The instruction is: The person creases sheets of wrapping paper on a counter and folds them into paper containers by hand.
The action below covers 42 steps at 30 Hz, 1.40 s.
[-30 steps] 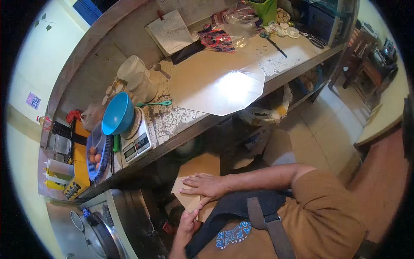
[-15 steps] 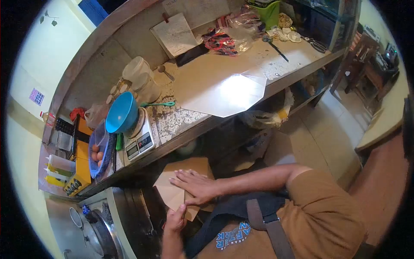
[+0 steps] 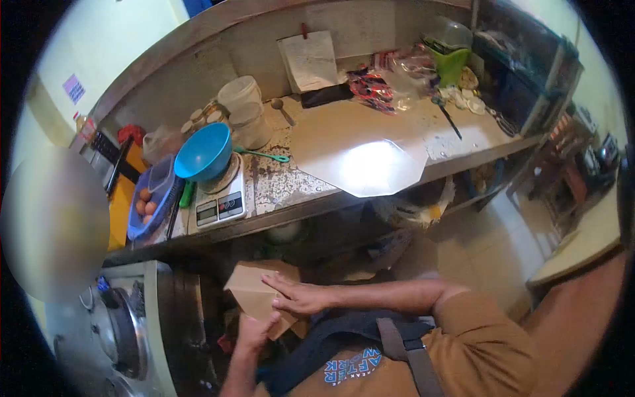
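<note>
A folded piece of brown paper [image 3: 246, 281] is held low in front of my body, below the counter edge. My right hand [image 3: 299, 296] lies flat over it with the fingers stretched out. From below, my left hand [image 3: 256, 331] grips its lower edge, thumb on top; the other fingers are mostly hidden. On the counter lies a flat sheet with cut corners [image 3: 331, 155], glaring with reflected light. To its left, a blue bowl [image 3: 204, 151] rests on a digital kitchen scale [image 3: 231, 202], beside a green spoon [image 3: 264, 155].
A purple basket [image 3: 140, 228] with several eggs [image 3: 145, 205] stands at the counter's left end. Below it is a stove with a metal pot [image 3: 119, 331]. Clear tubs [image 3: 248, 122], a metal spoon [image 3: 282, 111], plastic packets [image 3: 377, 89] and a green container [image 3: 453, 63] line the back.
The view has shifted left, so the counter appears lower and farther right. Both hands remain on the brown paper; the right hand's fingers have moved toward its lower right side.
</note>
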Motion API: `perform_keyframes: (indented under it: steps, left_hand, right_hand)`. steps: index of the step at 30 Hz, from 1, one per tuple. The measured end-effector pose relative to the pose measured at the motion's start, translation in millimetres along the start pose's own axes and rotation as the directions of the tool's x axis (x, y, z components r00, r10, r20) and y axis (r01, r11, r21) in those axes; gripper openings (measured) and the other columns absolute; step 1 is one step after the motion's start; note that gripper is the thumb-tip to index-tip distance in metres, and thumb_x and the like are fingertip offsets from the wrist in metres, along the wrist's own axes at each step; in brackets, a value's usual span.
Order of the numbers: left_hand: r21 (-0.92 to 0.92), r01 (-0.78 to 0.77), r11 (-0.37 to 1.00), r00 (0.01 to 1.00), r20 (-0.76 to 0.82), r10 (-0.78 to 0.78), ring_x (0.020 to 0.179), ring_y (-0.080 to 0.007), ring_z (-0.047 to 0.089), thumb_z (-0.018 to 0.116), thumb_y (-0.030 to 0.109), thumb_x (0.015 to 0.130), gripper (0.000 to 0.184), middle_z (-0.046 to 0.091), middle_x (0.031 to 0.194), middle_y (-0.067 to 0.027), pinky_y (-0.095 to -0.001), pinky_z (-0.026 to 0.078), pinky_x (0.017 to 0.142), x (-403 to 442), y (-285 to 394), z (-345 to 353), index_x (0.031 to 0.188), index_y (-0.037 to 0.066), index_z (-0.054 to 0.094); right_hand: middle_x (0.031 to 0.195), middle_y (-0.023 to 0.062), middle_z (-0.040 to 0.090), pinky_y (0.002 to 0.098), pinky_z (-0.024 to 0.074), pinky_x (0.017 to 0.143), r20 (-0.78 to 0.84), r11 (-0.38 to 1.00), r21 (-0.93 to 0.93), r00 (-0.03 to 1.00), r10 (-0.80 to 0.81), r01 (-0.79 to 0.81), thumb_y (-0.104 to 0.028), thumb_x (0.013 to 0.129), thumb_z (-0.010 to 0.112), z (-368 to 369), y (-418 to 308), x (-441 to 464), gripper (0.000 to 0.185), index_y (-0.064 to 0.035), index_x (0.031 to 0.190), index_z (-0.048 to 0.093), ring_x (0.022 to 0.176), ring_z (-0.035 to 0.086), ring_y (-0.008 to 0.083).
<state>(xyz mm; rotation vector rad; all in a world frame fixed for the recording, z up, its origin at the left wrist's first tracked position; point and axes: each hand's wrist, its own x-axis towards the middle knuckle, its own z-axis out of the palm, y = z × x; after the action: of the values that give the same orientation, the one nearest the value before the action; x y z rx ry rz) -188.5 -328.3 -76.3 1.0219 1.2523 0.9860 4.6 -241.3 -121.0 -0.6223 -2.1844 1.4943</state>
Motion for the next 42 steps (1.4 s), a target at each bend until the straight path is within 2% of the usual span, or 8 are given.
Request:
perform_keyframes:
  steps: [7, 10, 13, 18, 21, 28, 35, 42]
  left_hand:
    - [0.141, 0.003, 0.99, 0.996, 0.091, -0.016, 0.1, -0.0139, 0.064, 0.078, 0.014, 0.086, 0.043, 0.069, 0.113, -0.0051, -0.0314, 0.053, 0.086, 9.9, 28.2, -2.8, 0.124, 0.0, 0.063]
    - [0.246, -0.022, 0.969, 0.981, 0.19, -0.026, 0.094, -0.012, 0.064, 0.075, 0.018, 0.089, 0.033, 0.071, 0.104, -0.0037, -0.0306, 0.052, 0.083, 18.9, 45.0, -1.5, 0.115, 0.0, 0.068]
    - [0.314, 0.021, 0.949, 0.896, 0.415, -0.157, 0.093, -0.0123, 0.064, 0.074, 0.02, 0.09, 0.031, 0.072, 0.103, -0.0039, -0.031, 0.052, 0.082, 29.7, 72.2, -12.1, 0.114, 0.0, 0.069]
    - [-0.215, 0.438, 0.873, 0.749, 0.624, -0.222, 0.116, -0.0139, 0.058, 0.079, 0.028, 0.085, 0.072, 0.061, 0.131, -0.0074, -0.0321, 0.048, 0.096, 50.7, 30.7, -29.8, 0.141, -0.002, 0.045]
    - [-0.099, 0.108, 0.989, 0.666, 0.746, 0.002, 0.123, -0.0166, 0.055, 0.082, 0.025, 0.083, 0.074, 0.058, 0.134, -0.0079, -0.0346, 0.045, 0.103, 44.0, 18.4, -15.8, 0.142, -0.001, 0.044]
    - [0.201, -0.073, 0.977, 0.926, 0.377, -0.008, 0.113, -0.0157, 0.061, 0.075, 0.01, 0.089, 0.046, 0.065, 0.126, -0.009, -0.0329, 0.049, 0.099, 18.2, 5.1, 17.2, 0.13, 0.0, 0.056]
    - [0.015, -0.227, 0.974, 0.962, 0.157, 0.222, 0.104, -0.0138, 0.065, 0.074, 0.013, 0.091, 0.043, 0.068, 0.113, -0.0058, -0.0316, 0.052, 0.092, 22.1, -2.5, 33.7, 0.128, -0.002, 0.057]
    - [-0.353, 0.199, 0.914, 0.979, 0.039, -0.198, 0.093, -0.0171, 0.068, 0.071, 0.015, 0.094, 0.032, 0.069, 0.106, -0.0087, -0.0313, 0.055, 0.084, 25.2, -19.7, 47.4, 0.119, -0.002, 0.062]
  right_hand:
    - [0.162, 0.0299, 0.009, 0.0461, 0.0149, 0.122, 0.062, 0.992, 0.124, 0.998, 0.006, -0.014, -0.039, 0.106, 0.042, -17.9, -25.9, -8.3, 0.07, -0.0131, 0.16, 0.005, 0.151, 0.007, 0.0432]
    - [0.157, 0.0398, 0.008, 0.0484, 0.0178, 0.121, -0.065, 0.993, -0.087, 0.994, -0.085, 0.079, -0.041, 0.103, 0.05, -15.6, -7.1, -6.6, 0.073, -0.0178, 0.16, 0.012, 0.149, 0.009, 0.0501]
    - [0.16, 0.035, 0.008, 0.0481, 0.0233, 0.119, -0.157, 0.889, -0.42, 0.951, -0.267, 0.18, -0.039, 0.096, 0.063, -36.8, -46.0, -18.3, 0.076, -0.0171, 0.158, 0.024, 0.148, 0.016, 0.0503]
    - [0.152, 0.036, 0.03, 0.0457, 0.0328, 0.115, -0.224, 0.859, -0.499, 0.94, -0.258, 0.117, -0.032, 0.093, 0.067, -41.2, -54.0, -37.2, 0.053, -0.019, 0.143, 0.055, 0.141, 0.034, 0.0491]
    - [0.145, 0.0328, 0.044, 0.0428, 0.0363, 0.113, -0.368, 0.921, -0.389, 0.916, -0.159, 0.003, -0.03, 0.096, 0.064, -48.0, -39.0, -46.4, 0.04, -0.0161, 0.133, 0.064, 0.138, 0.042, 0.0441]
    - [0.134, 0.0296, 0.056, 0.0384, 0.0459, 0.104, -0.365, 0.974, -0.104, 0.919, 0.151, -0.201, -0.037, 0.088, 0.074, -48.9, -21.7, -52.9, 0.051, -0.0078, 0.129, 0.065, 0.133, 0.051, 0.0333]
    - [0.101, 0.0209, 0.071, 0.0402, 0.0561, 0.079, -0.314, 0.924, -0.111, 0.895, 0.316, -0.365, -0.043, 0.081, 0.08, -50.8, -49.9, -39.9, 0.058, -0.0031, 0.119, 0.062, 0.092, 0.072, 0.0302]
    - [0.09, 0.0216, 0.07, 0.0403, 0.0554, 0.071, -0.364, 0.904, -0.331, 0.92, 0.143, -0.271, -0.034, 0.084, 0.077, -37.5, -35.5, -42.5, 0.05, -0.004, 0.12, 0.059, 0.084, 0.073, 0.0326]
